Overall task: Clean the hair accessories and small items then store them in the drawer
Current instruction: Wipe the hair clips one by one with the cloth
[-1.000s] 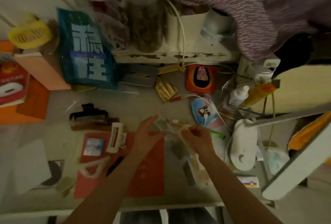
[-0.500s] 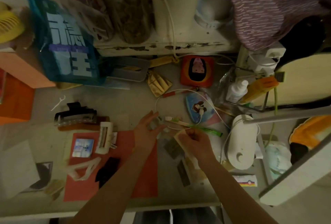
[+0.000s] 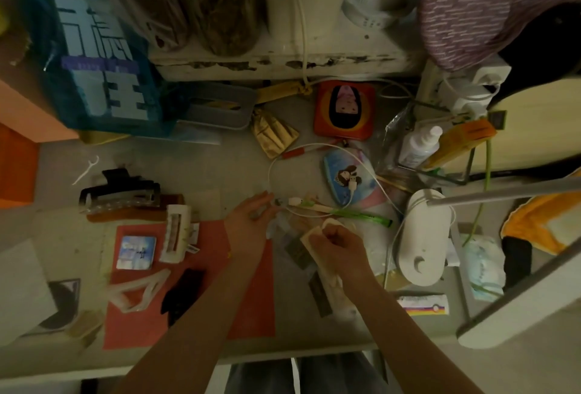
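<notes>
- The right hand, just right of the frame's middle, has its fingers curled round a pale cloth or wipe; the folded end sticks out at the upper left of the knuckles, and a longer pale strip runs down under the wrist toward the lower middle.
- The left hand lies at the middle of the frame with its fingers straight and loosely spread, the tips reaching toward the small plug end of a white cable; whether they touch it I cannot tell. It grasps nothing.
- Between the two hands lies something thin and clear, too blurred to name.
- A black hair claw rests at middle left on the desk, well apart from both hands.
- On the red sheet under the left forearm lie a pale triangular clip, a dark clip, a small blue square card and a white upright clip.
- A green stick lies just above the right hand, pointing to the right.
- A white lamp base stands right of the right hand.
- A red tin with a face on it sits in the upper middle.
- A blue bag with large pale characters fills the upper left.
</notes>
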The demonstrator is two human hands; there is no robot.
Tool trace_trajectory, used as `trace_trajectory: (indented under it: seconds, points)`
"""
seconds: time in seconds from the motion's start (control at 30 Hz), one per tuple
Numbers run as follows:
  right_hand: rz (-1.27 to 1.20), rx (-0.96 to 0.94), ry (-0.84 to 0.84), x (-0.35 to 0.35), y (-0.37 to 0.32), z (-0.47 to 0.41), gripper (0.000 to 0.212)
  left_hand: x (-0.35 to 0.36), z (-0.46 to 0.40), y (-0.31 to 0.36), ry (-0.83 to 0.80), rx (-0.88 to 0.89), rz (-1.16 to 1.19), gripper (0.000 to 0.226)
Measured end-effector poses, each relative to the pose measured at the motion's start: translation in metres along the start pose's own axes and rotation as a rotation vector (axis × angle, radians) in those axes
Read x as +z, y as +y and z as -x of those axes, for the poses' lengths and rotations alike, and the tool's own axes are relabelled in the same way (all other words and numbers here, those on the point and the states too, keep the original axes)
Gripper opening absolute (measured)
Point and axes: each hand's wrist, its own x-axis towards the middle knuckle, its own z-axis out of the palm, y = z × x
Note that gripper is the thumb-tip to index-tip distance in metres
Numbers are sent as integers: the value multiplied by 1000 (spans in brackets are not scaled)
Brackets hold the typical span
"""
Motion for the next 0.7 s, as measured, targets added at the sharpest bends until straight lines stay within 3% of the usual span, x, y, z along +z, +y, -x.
trace_trajectory:
  seconds: [0.13,0.27,0.43,0.7]
  points:
    - [-26,6,4,2,-1,2,26,-8,1,2,-127,-154,-33,22]
    - [-58,17,12,2,-8,9,22,-14,8,12,21,-112,12,24]
    - [-107,-26,-32,-8,-22,27,5,-26,24,37,-29,-94,53,29]
    - [-307,-96,-30,-18,-58,59,9,-41,58,89,-99,-47,175,24]
